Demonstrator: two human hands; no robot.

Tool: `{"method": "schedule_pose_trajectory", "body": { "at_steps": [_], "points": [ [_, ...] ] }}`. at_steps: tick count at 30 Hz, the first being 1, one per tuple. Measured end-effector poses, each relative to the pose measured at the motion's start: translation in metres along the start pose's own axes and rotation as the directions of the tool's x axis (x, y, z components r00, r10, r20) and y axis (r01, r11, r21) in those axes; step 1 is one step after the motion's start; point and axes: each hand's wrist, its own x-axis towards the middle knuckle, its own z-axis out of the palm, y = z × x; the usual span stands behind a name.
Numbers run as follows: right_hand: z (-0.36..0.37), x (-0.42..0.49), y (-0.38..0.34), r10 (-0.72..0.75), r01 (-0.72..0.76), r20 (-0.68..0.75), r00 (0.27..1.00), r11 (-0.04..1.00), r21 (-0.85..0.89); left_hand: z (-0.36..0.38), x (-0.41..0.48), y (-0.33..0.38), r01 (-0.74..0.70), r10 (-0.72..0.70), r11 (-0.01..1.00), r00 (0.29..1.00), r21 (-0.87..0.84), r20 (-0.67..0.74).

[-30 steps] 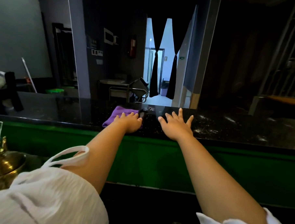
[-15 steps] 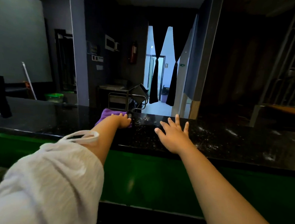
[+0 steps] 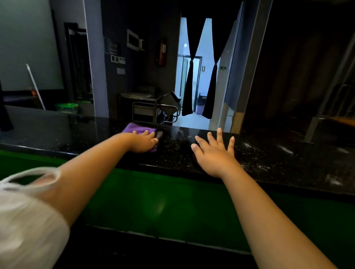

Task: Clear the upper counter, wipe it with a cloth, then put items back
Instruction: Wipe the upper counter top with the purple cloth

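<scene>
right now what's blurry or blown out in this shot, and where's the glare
Head view: the room is dim and the bright doorway is nearly blown out, backlighting everything; its light glints on the black counter beside the right hand; the white sleeve at lower left is motion-blurred; the purple cloth under the left hand reads fairly sharp.

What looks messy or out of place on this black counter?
The black counter shows whitish smears right of the right hand, seemingly unwiped; the left hand presses the purple cloth farther left.
</scene>
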Motion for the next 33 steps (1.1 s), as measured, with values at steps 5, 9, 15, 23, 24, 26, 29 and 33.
{"method": "schedule_pose_trajectory", "body": {
  "at_steps": [5,9,15,23,24,26,29,33],
  "points": [
    [0.002,0.002,0.0,-0.001,0.002,-0.011,1.0,1.0,0.017,-0.018,0.044,-0.004,0.1,-0.088,0.976,0.994,-0.194,0.068],
    [0.001,0.006,0.0,0.019,-0.018,-0.021,1.0,0.999,0.037,-0.021,0.052,0.032,-0.025,0.026,0.982,1.0,-0.189,0.001],
    [0.0,0.0,0.0,-0.011,0.012,-0.053,0.999,1.0,0.016,-0.004,0.022,0.023,-0.107,0.105,0.988,0.994,-0.109,-0.027],
    [0.004,0.001,-0.001,0.014,-0.01,-0.133,0.991,0.999,0.037,-0.017,0.052,0.013,0.104,-0.111,0.949,0.994,-0.297,-0.007],
    [0.004,0.002,0.0,0.019,-0.012,-0.145,0.989,0.999,0.045,-0.02,0.054,0.023,0.105,-0.111,0.944,0.994,-0.312,-0.001],
    [0.003,0.001,0.0,0.03,-0.017,-0.186,0.982,0.997,0.071,-0.024,0.053,0.048,0.007,-0.015,0.95,1.0,-0.313,-0.023],
    [0.0,-0.003,0.0,0.049,-0.019,-0.279,0.959,0.994,0.108,-0.02,0.046,0.071,-0.135,0.134,0.939,0.991,-0.317,-0.026],
    [-0.005,-0.008,0.005,0.007,0.029,-0.394,0.919,0.996,0.085,-0.011,0.036,0.043,-0.184,0.19,0.954,0.982,-0.236,0.005]
  ]
}}
